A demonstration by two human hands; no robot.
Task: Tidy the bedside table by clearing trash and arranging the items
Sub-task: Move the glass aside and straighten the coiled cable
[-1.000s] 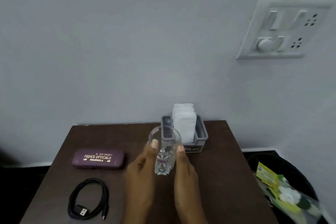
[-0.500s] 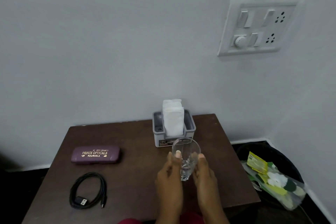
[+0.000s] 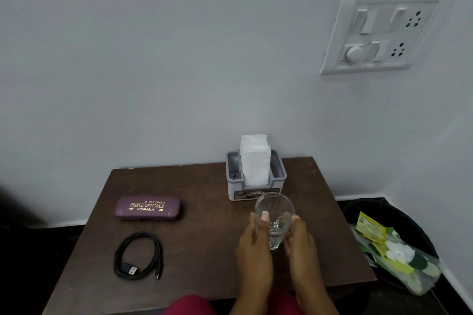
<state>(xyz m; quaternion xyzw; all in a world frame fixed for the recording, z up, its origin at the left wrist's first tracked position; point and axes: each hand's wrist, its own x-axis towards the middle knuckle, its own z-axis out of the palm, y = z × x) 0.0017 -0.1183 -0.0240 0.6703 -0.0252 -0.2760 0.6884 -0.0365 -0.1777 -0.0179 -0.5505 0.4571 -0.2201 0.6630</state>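
Item: clear glass [image 3: 275,215], upright. Clasped between my left hand [image 3: 253,245] and right hand [image 3: 299,245], thumbs pressed to its sides, fingers curled round it. Counter [image 3: 204,225] beneath. Tissue holder [image 3: 279,174] just beyond my hands. Spectacle case [image 3: 148,207] and coiled cable [image 3: 138,254] well to their left.

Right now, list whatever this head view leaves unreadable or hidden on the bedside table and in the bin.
- Glass base: head view, covered by the left hand and right hand; on the table or lifted, cannot tell.
- Tissue holder label: too small, partly behind the glass rim.
- Bin contents below the wrappers: hidden by them.
- Table's near left corner: cut off by the frame bottom.
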